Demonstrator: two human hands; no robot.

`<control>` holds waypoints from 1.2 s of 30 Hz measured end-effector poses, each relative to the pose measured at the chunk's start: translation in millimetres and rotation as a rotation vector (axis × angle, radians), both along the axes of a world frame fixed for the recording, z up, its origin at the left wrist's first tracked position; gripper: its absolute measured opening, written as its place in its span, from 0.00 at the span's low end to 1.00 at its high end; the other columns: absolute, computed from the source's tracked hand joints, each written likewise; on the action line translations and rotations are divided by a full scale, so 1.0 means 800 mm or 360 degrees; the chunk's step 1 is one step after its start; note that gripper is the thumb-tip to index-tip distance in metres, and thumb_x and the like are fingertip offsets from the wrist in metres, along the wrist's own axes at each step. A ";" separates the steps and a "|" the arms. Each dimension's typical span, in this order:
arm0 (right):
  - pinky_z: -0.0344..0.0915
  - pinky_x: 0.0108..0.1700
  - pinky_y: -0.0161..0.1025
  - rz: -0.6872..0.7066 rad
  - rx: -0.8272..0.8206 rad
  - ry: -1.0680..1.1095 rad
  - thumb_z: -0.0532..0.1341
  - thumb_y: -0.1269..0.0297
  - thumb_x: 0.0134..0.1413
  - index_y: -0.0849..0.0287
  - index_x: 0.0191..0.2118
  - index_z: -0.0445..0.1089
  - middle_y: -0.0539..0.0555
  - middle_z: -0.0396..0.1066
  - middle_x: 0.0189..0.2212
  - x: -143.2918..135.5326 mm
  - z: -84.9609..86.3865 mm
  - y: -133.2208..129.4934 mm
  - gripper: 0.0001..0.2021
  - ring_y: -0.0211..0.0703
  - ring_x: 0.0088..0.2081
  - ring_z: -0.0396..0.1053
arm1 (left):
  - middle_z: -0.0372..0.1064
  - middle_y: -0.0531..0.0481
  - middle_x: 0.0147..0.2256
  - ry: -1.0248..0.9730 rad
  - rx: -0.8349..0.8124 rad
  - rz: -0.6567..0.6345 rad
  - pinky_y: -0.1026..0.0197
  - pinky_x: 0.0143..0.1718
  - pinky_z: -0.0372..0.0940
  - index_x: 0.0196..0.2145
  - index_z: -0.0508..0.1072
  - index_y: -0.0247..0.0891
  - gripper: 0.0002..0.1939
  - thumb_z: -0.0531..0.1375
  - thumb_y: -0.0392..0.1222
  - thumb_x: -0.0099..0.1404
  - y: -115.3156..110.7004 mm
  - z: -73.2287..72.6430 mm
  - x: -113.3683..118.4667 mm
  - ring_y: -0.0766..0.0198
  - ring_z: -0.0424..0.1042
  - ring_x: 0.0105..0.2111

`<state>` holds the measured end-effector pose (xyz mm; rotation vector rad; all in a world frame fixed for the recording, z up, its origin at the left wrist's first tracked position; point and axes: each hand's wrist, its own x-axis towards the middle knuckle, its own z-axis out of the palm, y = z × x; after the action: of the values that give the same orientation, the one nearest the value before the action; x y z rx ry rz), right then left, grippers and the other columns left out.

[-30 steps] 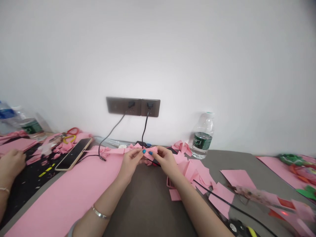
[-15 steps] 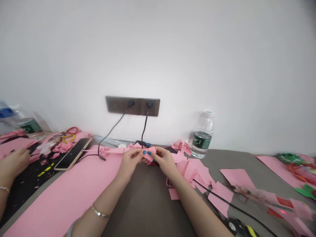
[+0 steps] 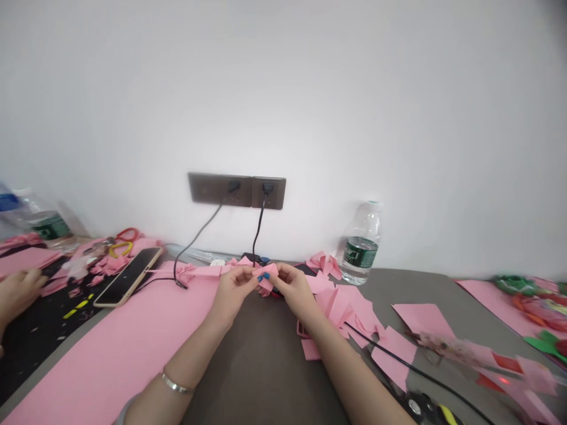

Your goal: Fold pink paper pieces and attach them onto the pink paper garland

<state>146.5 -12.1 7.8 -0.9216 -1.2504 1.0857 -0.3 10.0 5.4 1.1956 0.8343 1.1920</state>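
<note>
Between my two hands is a small folded piece of pink paper (image 3: 268, 270), held above the grey table near the wall. My left hand (image 3: 235, 289) pinches its left side, and my right hand (image 3: 292, 286) pinches the right side. The blue-nailed thumbs nearly meet at its lower edge. A large pink sheet (image 3: 146, 330) lies to the left under my forearm. Folded pink pieces (image 3: 339, 304) are heaped just right of my right hand.
A phone (image 3: 128, 277), scissors (image 3: 120, 249) and another person's hand (image 3: 20, 292) are at the left. Water bottles stand at the right (image 3: 361, 245) and far left (image 3: 46, 221). A black cable (image 3: 411, 363) crosses the right side, near a glue gun (image 3: 500, 372).
My thumbs have drawn closer together on the paper, whose shape looks flatter. The other person's hand at the left has shifted left. The view has moved very slightly.
</note>
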 end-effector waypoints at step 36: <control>0.62 0.31 0.38 -0.0178 0.0063 -0.0115 0.64 0.52 0.49 0.59 0.23 0.71 0.50 0.68 0.21 -0.002 0.004 -0.001 0.15 0.42 0.26 0.64 | 0.75 0.48 0.33 -0.0008 -0.0002 -0.0059 0.61 0.38 0.67 0.35 0.77 0.35 0.14 0.69 0.43 0.50 -0.001 -0.004 0.000 0.62 0.72 0.33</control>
<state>145.1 -13.3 10.7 -0.9962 -1.2594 0.9441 -0.2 9.2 1.9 1.2019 0.8058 1.1641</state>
